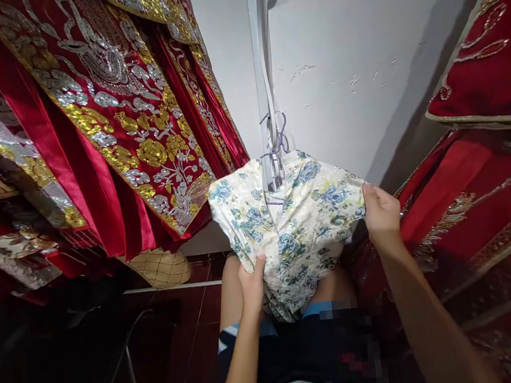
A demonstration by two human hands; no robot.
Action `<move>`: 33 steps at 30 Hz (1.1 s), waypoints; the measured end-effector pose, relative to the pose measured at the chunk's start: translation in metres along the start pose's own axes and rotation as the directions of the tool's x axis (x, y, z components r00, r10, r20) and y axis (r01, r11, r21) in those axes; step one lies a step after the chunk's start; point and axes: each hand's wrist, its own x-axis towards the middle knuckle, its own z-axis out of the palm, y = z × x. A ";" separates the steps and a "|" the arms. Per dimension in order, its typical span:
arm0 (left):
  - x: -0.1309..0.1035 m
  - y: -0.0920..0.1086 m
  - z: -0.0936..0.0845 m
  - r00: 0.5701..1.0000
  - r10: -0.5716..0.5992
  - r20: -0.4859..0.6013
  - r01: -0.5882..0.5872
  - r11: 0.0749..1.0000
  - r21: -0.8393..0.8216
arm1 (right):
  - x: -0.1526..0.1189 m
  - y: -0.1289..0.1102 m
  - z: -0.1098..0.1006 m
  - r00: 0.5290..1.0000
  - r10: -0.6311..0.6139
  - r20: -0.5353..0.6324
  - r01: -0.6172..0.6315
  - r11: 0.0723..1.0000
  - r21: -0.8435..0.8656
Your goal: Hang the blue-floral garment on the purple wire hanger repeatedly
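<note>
A cream garment with blue and yellow flowers hangs in front of my knees, with thin wire hangers at its neckline. My left hand pinches the garment's left side below the sleeve, thumb on top of the cloth. Out to the right, my right hand grips the end of the other sleeve and holds it stretched sideways. The garment's lower part falls between my legs, where its hem is partly hidden.
Red costumes with gold and silver embroidery hang on the left. More red beaded garments are close on the right. Behind the hangers, a white pole stands against a pale wall. Dark red tiles cover the floor.
</note>
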 end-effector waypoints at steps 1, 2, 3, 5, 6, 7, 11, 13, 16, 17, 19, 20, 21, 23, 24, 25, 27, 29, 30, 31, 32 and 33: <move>-0.002 -0.001 -0.001 1.000 0.005 -0.009 -0.005 1.000 -0.005 | -0.005 0.003 -0.001 1.000 -0.008 -0.025 0.006 0.999 -0.054; -0.003 -0.001 -0.002 1.000 0.006 -0.012 -0.006 1.000 -0.013 | -0.012 0.005 -0.002 0.998 -0.008 -0.064 0.003 0.997 -0.083; -0.004 -0.001 -0.002 1.000 0.005 -0.008 -0.005 1.000 -0.023 | -0.021 0.006 0.000 0.993 -0.007 -0.121 -0.006 0.995 -0.101; -0.007 -0.002 -0.002 1.000 0.007 0.012 -0.007 0.999 -0.036 | -0.047 0.005 0.006 0.963 -0.008 -0.270 -0.031 0.990 -0.139; -0.010 -0.003 -0.001 1.000 0.013 0.028 -0.012 0.999 -0.036 | -0.064 0.003 0.010 0.944 -0.005 -0.330 -0.047 0.987 -0.151; -0.013 -0.004 0.001 0.999 0.021 0.044 -0.020 0.999 -0.033 | -0.083 0.001 0.015 0.933 0.007 -0.360 -0.065 0.986 -0.151; -0.026 -0.007 0.013 0.994 0.071 0.082 -0.073 0.997 0.020 | -0.141 -0.009 0.036 0.902 0.254 0.348 -0.254 0.966 -0.047; -0.031 -0.007 0.017 0.991 0.093 0.096 -0.099 0.993 0.067 | -0.147 -0.014 0.046 0.750 0.305 0.587 -0.310 0.946 -0.095; -0.035 -0.006 0.020 0.986 0.136 0.097 -0.148 0.980 0.134 | -0.133 -0.021 0.056 0.735 0.266 0.624 -0.223 0.964 -0.148; -0.035 -0.006 0.019 0.983 0.150 0.103 -0.164 0.975 0.148 | -0.125 -0.023 0.058 0.723 0.242 0.647 -0.187 0.970 -0.153; -0.035 -0.006 0.018 0.979 0.157 0.133 -0.178 0.969 0.171 | -0.112 -0.029 0.057 0.676 0.216 0.704 -0.164 0.976 -0.142; -0.034 -0.006 0.016 0.978 0.158 0.137 -0.182 0.966 0.184 | -0.107 -0.033 0.056 0.653 0.227 0.723 -0.187 0.973 -0.136; -0.033 -0.006 0.015 0.979 0.175 0.109 -0.194 0.960 0.200 | -0.103 -0.036 0.053 0.634 0.253 0.730 -0.228 0.964 -0.136; -0.029 -0.005 0.013 0.953 0.300 -0.047 -0.280 0.927 0.248 | -0.097 -0.044 0.047 0.607 0.330 0.723 -0.333 0.931 -0.146; -0.026 -0.002 0.012 0.899 0.413 -0.143 -0.362 0.887 0.286 | -0.096 -0.047 0.044 0.594 0.363 0.718 -0.378 0.914 -0.149; -0.023 0.001 0.013 0.812 0.541 -0.217 -0.460 0.823 0.333 | -0.094 -0.051 0.041 0.582 0.383 0.718 -0.407 0.901 -0.150; -0.016 0.013 0.018 0.638 0.742 -0.208 -0.632 0.658 0.410 | -0.093 -0.058 0.037 0.552 0.397 0.733 -0.438 0.886 -0.150; -0.009 0.026 0.028 0.615 0.787 0.041 -0.726 0.546 0.417 | -0.093 -0.063 0.036 0.522 0.395 0.756 -0.450 0.881 -0.150; -0.006 0.031 0.033 0.640 0.742 0.199 -0.744 0.535 0.400 | -0.093 -0.065 0.037 0.510 0.389 0.767 -0.452 0.880 -0.146; -0.003 0.036 0.038 0.665 0.665 0.339 -0.743 0.548 0.383 | -0.093 -0.067 0.039 0.500 0.379 0.779 -0.453 0.881 -0.138; -0.001 0.040 0.043 0.680 0.584 0.444 -0.733 0.568 0.375 | -0.093 -0.068 0.041 0.491 0.372 0.788 -0.455 0.881 -0.132; 0.001 0.043 0.047 0.688 0.520 0.507 -0.718 0.587 0.373 | -0.092 -0.068 0.043 0.482 0.374 0.792 -0.463 0.877 -0.133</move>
